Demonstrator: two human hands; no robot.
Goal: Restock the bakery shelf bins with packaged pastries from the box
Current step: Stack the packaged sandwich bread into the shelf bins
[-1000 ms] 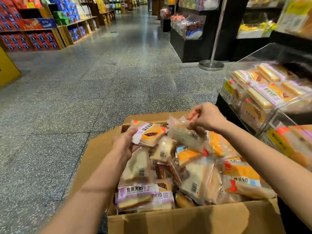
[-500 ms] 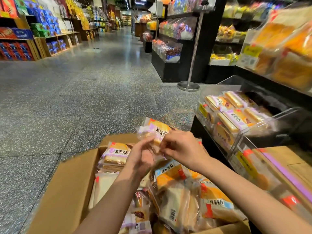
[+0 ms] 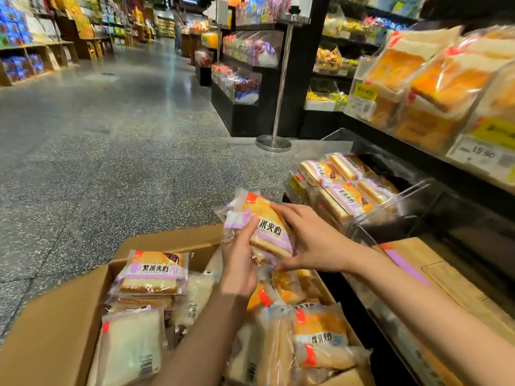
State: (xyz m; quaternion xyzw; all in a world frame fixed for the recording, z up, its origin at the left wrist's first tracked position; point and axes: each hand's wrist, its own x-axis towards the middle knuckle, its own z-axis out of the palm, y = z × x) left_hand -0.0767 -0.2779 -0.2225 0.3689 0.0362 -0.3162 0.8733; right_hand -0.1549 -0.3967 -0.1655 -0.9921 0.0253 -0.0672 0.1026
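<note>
A purple-banded pastry packet (image 3: pixel 259 224) is held above the open cardboard box (image 3: pixel 64 310), lifted clear of the loose packets (image 3: pixel 320 338) heaped inside. The left hand (image 3: pixel 239 263) is wrapped round its lower left edge, thumb over the front. The right hand (image 3: pixel 309 240) is laid against the right side, fingers spread across the face and curled under the lower corner; at least one further packet appears stacked behind, so the two-handed hold is judged to keep the small bundle squared. The clear bin (image 3: pixel 390 201) on the shelf lies just beside, to the right, partly filled with matching purple-banded packets (image 3: pixel 345 196). The box is kept close below the bin, presumably for short transfers.
</note>
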